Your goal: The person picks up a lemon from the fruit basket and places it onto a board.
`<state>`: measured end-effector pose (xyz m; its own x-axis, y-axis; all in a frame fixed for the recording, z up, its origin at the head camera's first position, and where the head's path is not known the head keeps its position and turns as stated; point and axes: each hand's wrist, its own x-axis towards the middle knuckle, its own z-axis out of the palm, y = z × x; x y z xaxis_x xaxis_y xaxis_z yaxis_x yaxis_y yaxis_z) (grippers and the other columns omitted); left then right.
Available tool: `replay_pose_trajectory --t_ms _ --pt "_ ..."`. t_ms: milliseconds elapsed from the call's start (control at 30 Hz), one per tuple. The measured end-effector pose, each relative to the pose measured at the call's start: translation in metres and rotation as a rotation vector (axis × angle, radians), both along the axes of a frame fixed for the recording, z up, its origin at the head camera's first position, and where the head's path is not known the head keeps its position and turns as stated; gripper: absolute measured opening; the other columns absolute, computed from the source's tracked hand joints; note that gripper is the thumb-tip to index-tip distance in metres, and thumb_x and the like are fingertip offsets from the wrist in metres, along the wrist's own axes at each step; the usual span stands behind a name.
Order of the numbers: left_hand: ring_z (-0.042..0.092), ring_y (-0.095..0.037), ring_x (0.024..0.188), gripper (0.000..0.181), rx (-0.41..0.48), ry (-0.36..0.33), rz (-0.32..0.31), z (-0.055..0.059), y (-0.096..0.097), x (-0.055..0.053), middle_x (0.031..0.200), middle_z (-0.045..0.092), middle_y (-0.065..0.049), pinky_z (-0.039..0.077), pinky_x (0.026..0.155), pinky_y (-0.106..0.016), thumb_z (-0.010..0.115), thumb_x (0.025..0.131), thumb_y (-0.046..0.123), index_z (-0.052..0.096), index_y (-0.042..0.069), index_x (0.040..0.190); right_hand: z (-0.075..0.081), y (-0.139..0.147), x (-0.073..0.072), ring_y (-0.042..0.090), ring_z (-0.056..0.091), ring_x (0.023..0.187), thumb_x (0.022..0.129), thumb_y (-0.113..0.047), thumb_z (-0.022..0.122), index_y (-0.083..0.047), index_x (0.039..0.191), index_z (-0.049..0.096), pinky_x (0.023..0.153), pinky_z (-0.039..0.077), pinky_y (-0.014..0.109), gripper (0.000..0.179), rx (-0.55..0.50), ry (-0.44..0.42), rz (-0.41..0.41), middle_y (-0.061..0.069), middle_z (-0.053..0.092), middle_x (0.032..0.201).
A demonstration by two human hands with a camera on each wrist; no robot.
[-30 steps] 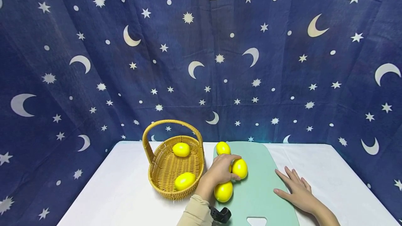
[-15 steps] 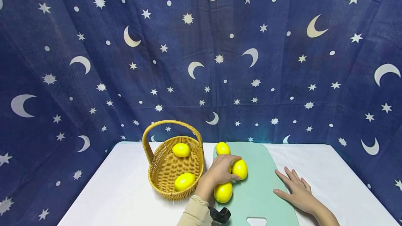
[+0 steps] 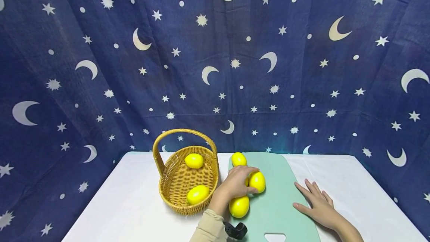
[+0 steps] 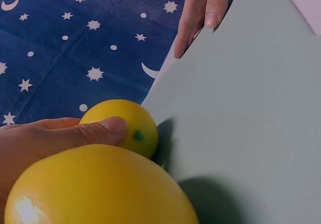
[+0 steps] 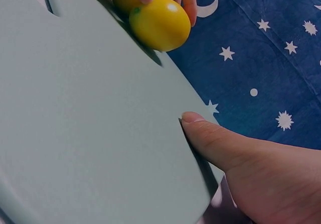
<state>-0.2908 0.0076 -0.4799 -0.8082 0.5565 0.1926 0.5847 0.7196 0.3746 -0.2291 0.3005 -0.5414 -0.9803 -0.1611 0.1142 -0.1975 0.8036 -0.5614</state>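
Note:
My left hand (image 3: 236, 182) grips a yellow lemon (image 3: 257, 182) on the pale green cutting board (image 3: 279, 197), thumb on its near side and fingers over its far side. In the left wrist view the thumb presses that lemon (image 4: 135, 116) near its green end. Another lemon (image 3: 239, 207) sits just in front of the hand, and one more (image 3: 239, 158) lies behind it. Under the palm a further lemon is mostly hidden. At the board's right edge my right hand (image 3: 317, 206) rests with fingers spread, holding nothing; its thumb (image 5: 215, 138) touches the edge.
Left of the board stands a wicker basket (image 3: 164, 193) with a tall arched handle. Inside it lie one lemon (image 3: 194, 161) at the back and another lemon (image 3: 198, 195) in front. A white cloth (image 3: 127, 204) covers the table, and a starry blue curtain (image 3: 188, 85) hangs behind.

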Motion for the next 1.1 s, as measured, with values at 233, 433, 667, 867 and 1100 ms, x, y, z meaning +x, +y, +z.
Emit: replay_pose_trajectory --t_ms 233,433,667,867,1100 --pt "0.049 -0.012 0.124 0.059 -0.012 0.004 0.006 0.002 -0.002 0.001 0.131 0.059 0.009 0.036 0.105 -0.037 0.078 0.077 0.035 0.056 0.026 0.131 -0.001 0.001 0.0 0.058 0.008 0.136 0.082 -0.048 0.066 -0.008 0.141 0.043 0.099 0.005 0.072 0.074 0.008 0.009 0.003 0.037 0.019 0.148" --pt "0.05 -0.013 0.123 0.057 -0.013 0.027 0.004 0.004 -0.003 0.002 0.129 0.06 0.008 0.037 0.104 -0.038 0.078 0.077 0.035 0.058 0.024 0.129 -0.001 0.0 0.0 0.057 0.009 0.136 0.082 -0.048 0.066 -0.008 0.14 0.044 0.099 0.005 0.071 0.074 0.014 0.012 -0.002 0.037 0.02 0.147" --pt "0.05 -0.013 0.124 0.051 -0.002 0.031 0.022 0.009 -0.004 0.003 0.128 0.06 0.008 0.036 0.105 -0.038 0.075 0.08 0.034 0.059 0.024 0.128 0.0 -0.001 0.0 0.058 0.009 0.136 0.081 -0.048 0.066 -0.008 0.14 0.043 0.099 0.005 0.071 0.075 0.013 0.007 -0.002 0.037 0.02 0.148" --pt "0.048 -0.014 0.126 0.048 -0.009 0.028 0.02 0.018 -0.004 0.007 0.13 0.059 0.008 0.036 0.107 -0.038 0.072 0.083 0.034 0.059 0.025 0.129 -0.001 0.0 0.0 0.057 0.009 0.136 0.082 -0.047 0.066 -0.008 0.141 0.043 0.099 0.006 0.072 0.073 0.016 0.011 0.003 0.037 0.02 0.147" --pt "0.049 -0.014 0.127 0.046 0.044 0.003 -0.021 0.047 -0.013 0.018 0.133 0.057 0.005 0.039 0.107 -0.036 0.067 0.087 0.034 0.057 0.022 0.131 -0.001 0.0 0.001 0.057 0.008 0.136 0.082 -0.047 0.066 -0.007 0.14 0.043 0.099 0.005 0.072 0.074 0.004 0.01 0.002 0.037 0.019 0.148"
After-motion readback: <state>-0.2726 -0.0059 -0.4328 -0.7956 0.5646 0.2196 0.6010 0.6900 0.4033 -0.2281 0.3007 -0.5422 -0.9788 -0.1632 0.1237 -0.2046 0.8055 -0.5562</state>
